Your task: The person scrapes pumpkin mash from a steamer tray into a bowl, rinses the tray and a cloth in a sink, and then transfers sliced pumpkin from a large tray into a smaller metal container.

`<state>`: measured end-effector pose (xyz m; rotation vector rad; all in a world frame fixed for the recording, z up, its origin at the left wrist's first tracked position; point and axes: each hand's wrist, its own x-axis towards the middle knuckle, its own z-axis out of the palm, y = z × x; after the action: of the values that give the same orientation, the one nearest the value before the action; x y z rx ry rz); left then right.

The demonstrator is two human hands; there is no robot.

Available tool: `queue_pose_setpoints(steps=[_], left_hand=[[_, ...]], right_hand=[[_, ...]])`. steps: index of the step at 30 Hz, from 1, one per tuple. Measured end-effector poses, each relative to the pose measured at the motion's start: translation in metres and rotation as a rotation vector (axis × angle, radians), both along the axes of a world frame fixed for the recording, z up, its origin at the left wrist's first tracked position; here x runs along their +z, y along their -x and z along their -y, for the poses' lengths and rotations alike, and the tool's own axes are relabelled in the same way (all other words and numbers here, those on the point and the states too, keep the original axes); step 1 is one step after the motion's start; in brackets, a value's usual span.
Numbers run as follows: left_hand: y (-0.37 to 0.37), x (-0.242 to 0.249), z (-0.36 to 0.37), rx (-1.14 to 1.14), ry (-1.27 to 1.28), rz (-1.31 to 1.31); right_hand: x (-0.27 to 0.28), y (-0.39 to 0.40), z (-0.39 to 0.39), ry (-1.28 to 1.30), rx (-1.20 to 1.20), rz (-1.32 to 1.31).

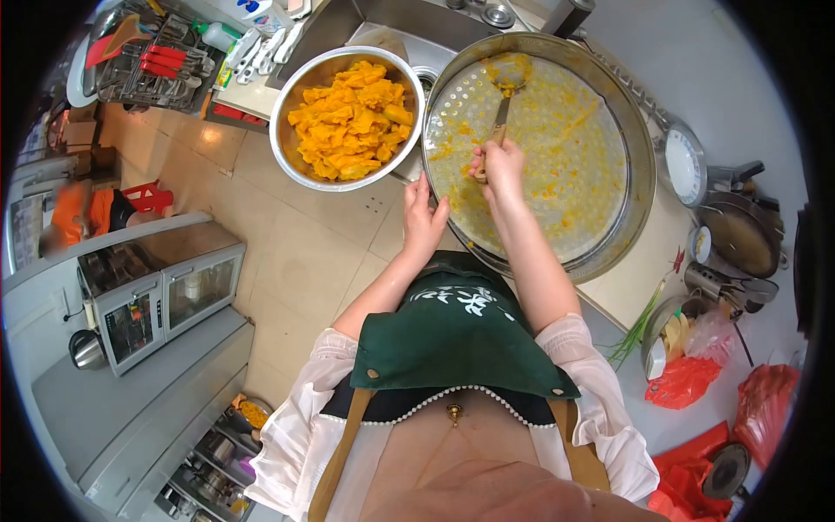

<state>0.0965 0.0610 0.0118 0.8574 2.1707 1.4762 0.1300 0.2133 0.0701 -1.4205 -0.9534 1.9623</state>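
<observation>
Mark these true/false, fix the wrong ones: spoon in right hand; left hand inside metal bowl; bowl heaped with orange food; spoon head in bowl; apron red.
1. The right hand holds the spoon. True.
2. The left hand is inside the metal bowl. False: it is at the near-left rim of the large round tray.
3. The metal bowl is heaped with orange food. True.
4. The spoon's head is in the metal bowl. False: it is within the large round tray, toward its far side.
5. The apron is red. False: it is dark green with white lettering.
</observation>
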Motion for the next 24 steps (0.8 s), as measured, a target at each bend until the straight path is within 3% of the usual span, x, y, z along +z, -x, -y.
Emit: queue_pose_setpoints(steps=[7, 14, 20, 23, 24], left_hand=[[0.002, -0.004, 0.001, -0.009, -0.004, -0.019], [0.002, -0.005, 0.003, -0.018, -0.011, -0.014], [0.002, -0.016, 0.004, -0.006, -0.019, -0.070], [0.003, -0.019, 0.005, -0.012, 0.016, -0.052], [0.004, -0.017, 0.006, -0.016, 0.021, -0.102]], right_hand=[[0.011, -0.026, 0.008, 0.125, 0.134, -0.105], [0.043, -0.110, 0.022, 0.319, 0.270, -0.275], [0.107, -0.129, 0.050, 0.011, 0.394, -0.306], [0.098, -0.119, 0.062, -0.030, 0.464, -0.487], [0.087, -0.112, 0.057, 0.110, 0.568, -0.693]])
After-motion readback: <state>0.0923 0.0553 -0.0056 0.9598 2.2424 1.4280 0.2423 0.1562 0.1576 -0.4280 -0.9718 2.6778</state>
